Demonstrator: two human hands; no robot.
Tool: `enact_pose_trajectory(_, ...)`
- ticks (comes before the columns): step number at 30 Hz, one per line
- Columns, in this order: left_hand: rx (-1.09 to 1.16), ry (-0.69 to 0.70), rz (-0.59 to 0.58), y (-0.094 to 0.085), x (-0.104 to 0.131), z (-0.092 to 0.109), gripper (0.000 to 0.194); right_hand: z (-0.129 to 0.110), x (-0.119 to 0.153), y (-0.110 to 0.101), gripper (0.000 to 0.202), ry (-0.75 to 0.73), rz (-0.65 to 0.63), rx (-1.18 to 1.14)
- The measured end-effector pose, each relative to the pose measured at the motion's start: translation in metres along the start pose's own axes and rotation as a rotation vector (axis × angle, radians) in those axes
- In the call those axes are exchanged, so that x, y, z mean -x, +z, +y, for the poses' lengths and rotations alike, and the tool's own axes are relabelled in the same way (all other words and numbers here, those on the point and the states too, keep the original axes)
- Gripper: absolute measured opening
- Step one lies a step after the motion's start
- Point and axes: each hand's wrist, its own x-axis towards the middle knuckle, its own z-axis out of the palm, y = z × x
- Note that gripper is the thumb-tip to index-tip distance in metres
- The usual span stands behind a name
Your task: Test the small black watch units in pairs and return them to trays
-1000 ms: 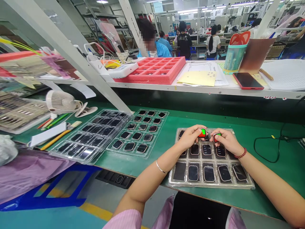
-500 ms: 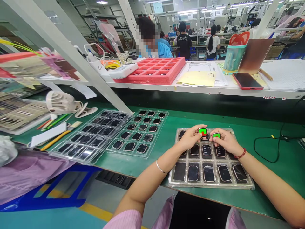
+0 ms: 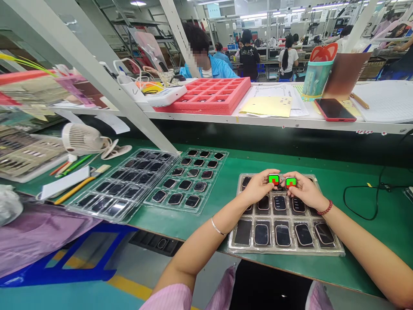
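My left hand [image 3: 259, 186] grips a smartwatch [image 3: 274, 179] without a strap, its screen lit green with a red patch. A second strapless smartwatch [image 3: 291, 183], with the same green and red display, is pinched in my right hand [image 3: 305, 189]. The two watches are side by side, a small gap between them. Both hands are above the back part of a clear plastic tray [image 3: 287, 252] whose pockets hold several dark-screened watches. Two of the watches in the middle row show faint text. The front left pocket holds no watch, only a dark lining.
To the left lie a clear tray [image 3: 201, 206] of watches and stacked trays [image 3: 127, 219]. A small white fan [image 3: 82, 138], pens and a brush [image 3: 79, 189] are farther left. A shelf edge [image 3: 267, 124] crosses behind, bearing a red foam tray [image 3: 240, 101] and a phone [image 3: 335, 110]. A black cable [image 3: 355, 215] lies right.
The watch in my right hand has turned so its screen shows more fully, its red patch now visible. My left hand has barely moved. The person in blue behind has raised their head.
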Motion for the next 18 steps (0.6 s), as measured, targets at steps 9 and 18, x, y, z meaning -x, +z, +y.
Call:
enact_pose_trajectory(9, -0.035, 0.023, -0.006, -0.0037, -0.0001, -0.0057, 0.044, -0.0032, 0.0007, 0.0000, 0.032, 0.000, -0.011, 0.027)
enact_pose_trajectory(18, 0.004, 0.014, -0.014, -0.0023, 0.0007, -0.0002, 0.031, -0.0066, 0.0008, -0.0021, 0.016, 0.026, -0.026, 0.003)
